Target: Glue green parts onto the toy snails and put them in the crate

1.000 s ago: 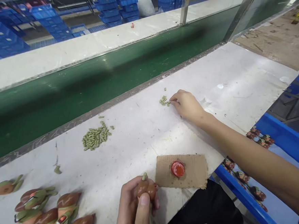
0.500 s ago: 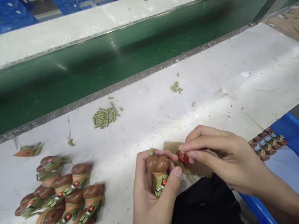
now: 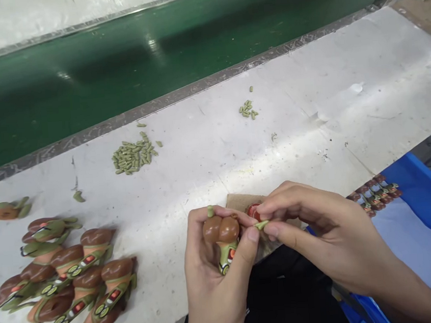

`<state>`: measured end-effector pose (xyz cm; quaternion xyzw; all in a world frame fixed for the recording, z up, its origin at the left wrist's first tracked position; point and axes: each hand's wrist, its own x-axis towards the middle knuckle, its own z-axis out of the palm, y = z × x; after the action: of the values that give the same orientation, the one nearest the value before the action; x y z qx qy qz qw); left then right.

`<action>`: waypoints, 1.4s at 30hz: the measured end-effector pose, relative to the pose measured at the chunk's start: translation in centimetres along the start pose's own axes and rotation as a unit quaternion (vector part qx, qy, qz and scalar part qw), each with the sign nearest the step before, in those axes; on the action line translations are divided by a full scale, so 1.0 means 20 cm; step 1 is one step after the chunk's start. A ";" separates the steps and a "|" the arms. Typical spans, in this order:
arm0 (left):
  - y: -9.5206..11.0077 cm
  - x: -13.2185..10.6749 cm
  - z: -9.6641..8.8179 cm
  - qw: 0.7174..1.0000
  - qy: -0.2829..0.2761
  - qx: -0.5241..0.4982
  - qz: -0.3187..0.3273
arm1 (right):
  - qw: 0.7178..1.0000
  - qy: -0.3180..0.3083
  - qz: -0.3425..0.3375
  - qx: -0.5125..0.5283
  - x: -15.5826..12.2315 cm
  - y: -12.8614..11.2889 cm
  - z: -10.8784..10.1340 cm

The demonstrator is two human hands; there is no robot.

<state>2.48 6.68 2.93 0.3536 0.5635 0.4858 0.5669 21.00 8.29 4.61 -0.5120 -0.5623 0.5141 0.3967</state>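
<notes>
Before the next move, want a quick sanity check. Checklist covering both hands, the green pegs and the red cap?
1. Left hand grips brown-and-green toy figure: ok.
2. Right hand pinches small green peg: ok.
3. Second peg atop the figure seated: cannot tell.
4. Red cap on cardboard scrap open: cannot tell, fingers partly hide it.
5. Loose green pegs lie apart from both hands: ok.
</notes>
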 end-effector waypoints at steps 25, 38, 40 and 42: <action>0.02 -0.10 -0.10 0.977 0.053 -0.007 -0.208 | 0.951 0.036 -0.141 -0.271 -0.08 0.13 0.02; 0.02 -0.10 -0.08 0.983 0.023 0.016 -0.179 | 0.981 0.133 -0.065 -0.123 -0.09 0.08 0.06; 0.02 -0.10 -0.07 0.984 0.011 0.005 -0.176 | 0.989 0.144 0.000 -0.007 -0.09 0.05 0.07; 0.02 -0.10 -0.06 0.985 -0.010 0.002 -0.170 | 0.987 0.127 0.052 0.087 -0.09 0.03 0.07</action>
<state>1.42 4.76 3.71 0.2586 0.6109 0.3775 0.6461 20.02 6.27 4.00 -0.5653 -0.4325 0.5122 0.4807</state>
